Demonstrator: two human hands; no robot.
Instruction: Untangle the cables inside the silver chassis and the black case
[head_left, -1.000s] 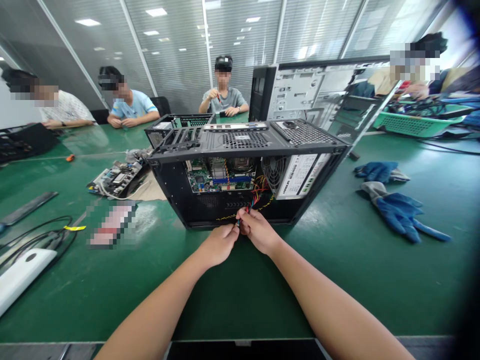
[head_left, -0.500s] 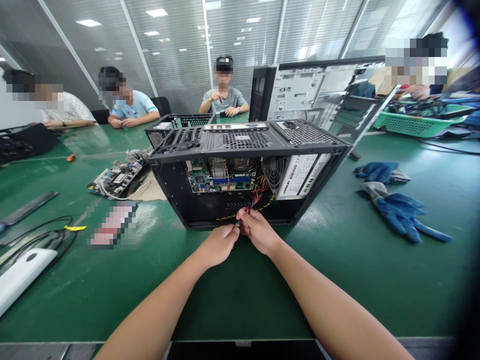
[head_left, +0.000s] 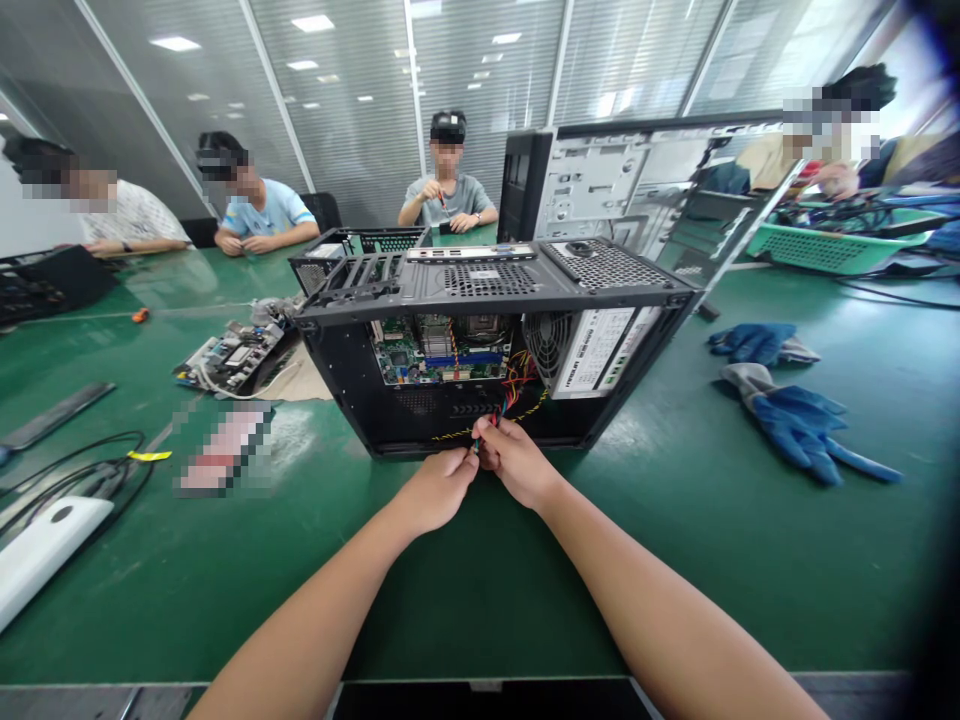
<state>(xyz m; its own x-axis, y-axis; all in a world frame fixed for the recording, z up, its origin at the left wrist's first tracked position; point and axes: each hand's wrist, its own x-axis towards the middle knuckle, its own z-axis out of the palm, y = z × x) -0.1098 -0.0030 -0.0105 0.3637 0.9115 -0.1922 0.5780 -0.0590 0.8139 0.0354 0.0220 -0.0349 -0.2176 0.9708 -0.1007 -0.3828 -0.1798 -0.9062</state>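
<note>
A black computer case (head_left: 495, 318) lies in front of me with its near side uncovered. Inside it show a green motherboard (head_left: 442, 350), a fan (head_left: 550, 345) and a power supply (head_left: 600, 350) with a white label. From the power supply comes a bundle of coloured wires (head_left: 512, 396), drawn out toward me at the lower edge of the opening. My right hand (head_left: 517, 462) is closed around these wires. Fingertip to fingertip with it, my left hand (head_left: 439, 487) pinches the wires' near end. What sits at that end is mostly hidden by my fingers.
Left of the case are a loose circuit board assembly (head_left: 240, 355), black cables (head_left: 82, 465) and a white device (head_left: 52, 550). Blue gloves (head_left: 795, 425) lie right. Behind stand another open case (head_left: 600, 180) and a green basket (head_left: 832, 250). Several people sit around the table.
</note>
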